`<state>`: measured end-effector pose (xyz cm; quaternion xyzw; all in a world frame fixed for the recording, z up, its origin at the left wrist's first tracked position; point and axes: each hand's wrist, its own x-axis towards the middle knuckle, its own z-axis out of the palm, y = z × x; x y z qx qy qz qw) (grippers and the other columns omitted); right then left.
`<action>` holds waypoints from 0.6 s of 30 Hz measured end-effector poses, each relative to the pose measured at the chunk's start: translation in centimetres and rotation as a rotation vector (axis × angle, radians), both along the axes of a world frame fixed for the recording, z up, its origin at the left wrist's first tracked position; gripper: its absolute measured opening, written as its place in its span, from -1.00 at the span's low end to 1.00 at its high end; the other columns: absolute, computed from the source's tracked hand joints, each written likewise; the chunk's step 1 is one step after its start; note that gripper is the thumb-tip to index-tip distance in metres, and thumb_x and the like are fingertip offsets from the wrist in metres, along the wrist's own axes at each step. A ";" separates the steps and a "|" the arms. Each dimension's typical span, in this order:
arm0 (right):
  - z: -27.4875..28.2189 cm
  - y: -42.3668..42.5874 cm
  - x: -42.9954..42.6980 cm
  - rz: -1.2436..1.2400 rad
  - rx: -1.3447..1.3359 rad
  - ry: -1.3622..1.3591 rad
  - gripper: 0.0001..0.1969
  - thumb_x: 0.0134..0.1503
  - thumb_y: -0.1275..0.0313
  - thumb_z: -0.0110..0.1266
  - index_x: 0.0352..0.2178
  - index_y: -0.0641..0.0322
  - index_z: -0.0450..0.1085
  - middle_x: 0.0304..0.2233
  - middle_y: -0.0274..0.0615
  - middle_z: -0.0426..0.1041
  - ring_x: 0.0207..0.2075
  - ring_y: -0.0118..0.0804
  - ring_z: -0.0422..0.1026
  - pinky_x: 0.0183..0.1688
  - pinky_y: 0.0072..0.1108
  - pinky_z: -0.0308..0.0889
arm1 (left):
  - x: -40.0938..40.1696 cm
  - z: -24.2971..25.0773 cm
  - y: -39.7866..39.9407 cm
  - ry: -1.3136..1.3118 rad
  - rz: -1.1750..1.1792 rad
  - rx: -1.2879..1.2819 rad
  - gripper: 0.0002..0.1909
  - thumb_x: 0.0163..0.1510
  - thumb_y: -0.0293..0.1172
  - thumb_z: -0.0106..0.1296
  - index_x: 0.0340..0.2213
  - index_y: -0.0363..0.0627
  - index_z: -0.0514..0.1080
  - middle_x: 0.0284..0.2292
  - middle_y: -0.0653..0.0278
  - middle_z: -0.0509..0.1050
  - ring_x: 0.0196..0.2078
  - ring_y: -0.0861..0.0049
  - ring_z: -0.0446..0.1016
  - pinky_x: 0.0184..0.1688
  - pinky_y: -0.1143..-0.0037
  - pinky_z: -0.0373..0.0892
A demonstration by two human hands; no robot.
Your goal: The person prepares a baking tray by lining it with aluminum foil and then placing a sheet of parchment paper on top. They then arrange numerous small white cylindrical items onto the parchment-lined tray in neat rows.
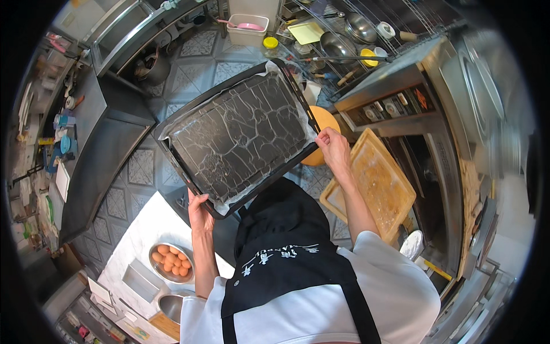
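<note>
A black rectangular baking tray [258,180] is held tilted in front of my apron. Wrinkled, translucent lining paper [245,133] covers its base, with pale edges folded up along the rim. My left hand [200,210] grips the tray's near left corner, thumb over the rim and the other fingers beneath. At the near right corner, the fingers of my right hand [334,148] are pinched on the edge, right beside the paper's corner. Whether they also catch the paper is too small to tell.
On the marble-look counter [142,228] at left sit a metal bowl of brown eggs [172,263] and a rectangular loaf tin [143,280]. To the right, a yellowish plastic tray [378,180] leans before an oven [429,159]. A wire rack [296,13] holds metal bowls.
</note>
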<state>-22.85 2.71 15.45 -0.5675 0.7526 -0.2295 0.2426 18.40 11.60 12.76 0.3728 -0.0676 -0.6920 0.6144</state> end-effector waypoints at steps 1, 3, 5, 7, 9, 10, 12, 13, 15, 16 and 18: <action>-1.2 -1.5 0.0 0.010 -0.067 0.000 -0.86 0.10 0.50 0.29 -0.38 0.27 0.44 -0.32 -0.14 0.53 -0.37 -0.16 0.54 -0.29 -0.38 0.44 | 0.4 -0.3 -1.5 -0.008 -0.016 0.020 -0.14 0.00 -0.70 -0.08 0.37 -0.09 0.08 0.24 0.07 0.33 0.26 0.14 0.38 0.28 0.18 0.41; -3.5 -4.8 0.6 0.035 -0.198 -0.010 -0.87 0.12 0.51 0.26 -0.38 0.27 0.43 -0.28 -0.12 0.54 -0.37 -0.14 0.54 -0.29 -0.40 0.45 | 1.5 -0.8 -4.8 -0.033 -0.040 0.066 -0.07 -0.01 -0.71 -0.09 0.41 -0.04 0.01 0.24 0.08 0.33 0.26 0.15 0.38 0.29 0.18 0.40; -4.2 -7.5 1.9 -0.007 -0.143 -0.255 -0.88 0.18 0.50 0.21 -0.32 0.27 0.39 -0.22 -0.11 0.56 -0.31 -0.20 0.58 -0.31 -0.45 0.48 | 1.6 -1.4 -7.5 -0.082 -0.012 0.115 -0.15 0.02 -0.69 -0.08 0.37 -0.06 0.09 0.24 0.10 0.33 0.26 0.15 0.38 0.27 0.17 0.41; -4.6 -10.6 3.4 -0.015 -0.146 -0.442 -0.87 0.21 0.50 0.19 -0.29 0.27 0.36 -0.22 -0.12 0.56 -0.30 -0.25 0.59 -0.32 -0.48 0.49 | 1.1 -1.3 -11.5 -0.090 0.004 0.159 -0.07 -0.01 -0.75 -0.11 0.41 -0.01 0.05 0.23 0.14 0.35 0.23 0.23 0.41 0.27 0.30 0.40; -4.2 -12.9 6.5 0.004 -0.098 -0.533 -0.88 0.24 0.51 0.15 -0.27 0.28 0.34 -0.26 -0.13 0.55 -0.40 -0.29 0.56 -0.32 -0.49 0.49 | 0.8 -0.7 -15.2 -0.107 -0.036 0.149 -0.07 -0.02 -0.75 -0.11 0.41 -0.01 0.05 0.22 0.18 0.36 0.24 0.28 0.39 0.28 0.33 0.38; -4.2 -14.2 7.5 0.058 -0.101 -0.534 -0.89 0.24 0.51 0.14 -0.26 0.27 0.35 -0.31 -0.15 0.52 -0.38 -0.31 0.57 -0.33 -0.48 0.48 | 0.2 -0.7 -17.0 -0.128 -0.055 0.165 -0.07 -0.02 -0.75 -0.10 0.41 -0.02 0.06 0.22 0.19 0.37 0.24 0.29 0.39 0.28 0.35 0.37; -3.1 -16.4 10.3 0.160 -0.162 -0.452 -0.90 0.19 0.53 0.15 -0.29 0.28 0.36 -0.33 -0.10 0.46 -0.36 -0.15 0.56 -0.34 -0.47 0.47 | -0.8 -1.0 -20.6 -0.147 -0.075 0.156 -0.10 -0.02 -0.74 -0.09 0.39 -0.06 0.09 0.20 0.21 0.38 0.24 0.32 0.39 0.30 0.37 0.34; -2.0 -17.5 11.5 0.209 -0.187 -0.445 -0.90 0.18 0.54 0.15 -0.32 0.26 0.36 -0.33 -0.09 0.44 -0.33 -0.05 0.54 -0.34 -0.43 0.47 | -1.5 -1.4 -22.4 -0.138 -0.096 0.134 -0.10 -0.02 -0.74 -0.09 0.39 -0.07 0.10 0.20 0.21 0.38 0.24 0.32 0.39 0.30 0.38 0.34; -1.2 -19.3 13.0 0.345 -0.172 -0.316 -0.91 0.18 0.53 0.14 -0.34 0.29 0.37 -0.27 -0.12 0.44 -0.24 -0.04 0.55 -0.26 -0.41 0.52 | -2.9 -1.9 -26.0 -0.120 -0.147 0.090 -0.11 -0.02 -0.74 -0.09 0.38 -0.09 0.10 0.20 0.21 0.38 0.24 0.33 0.39 0.30 0.39 0.33; -1.0 -20.0 13.9 0.370 -0.207 -0.298 -0.91 0.17 0.52 0.14 -0.33 0.28 0.37 -0.27 -0.12 0.43 -0.23 -0.03 0.53 -0.25 -0.38 0.51 | -3.5 -2.3 -27.6 -0.111 -0.173 0.075 -0.18 0.03 -0.73 -0.06 0.35 -0.07 0.15 0.14 0.23 0.41 0.20 0.34 0.42 0.28 0.38 0.36; -0.6 -21.6 15.4 0.428 -0.233 -0.259 -0.89 0.14 0.51 0.15 -0.32 0.25 0.37 -0.28 -0.13 0.42 -0.21 0.00 0.51 -0.22 -0.31 0.50 | -4.4 -2.8 -30.5 -0.066 -0.219 0.093 -0.24 0.08 -0.70 -0.04 0.32 -0.05 0.18 0.11 0.24 0.44 0.16 0.36 0.44 0.24 0.37 0.39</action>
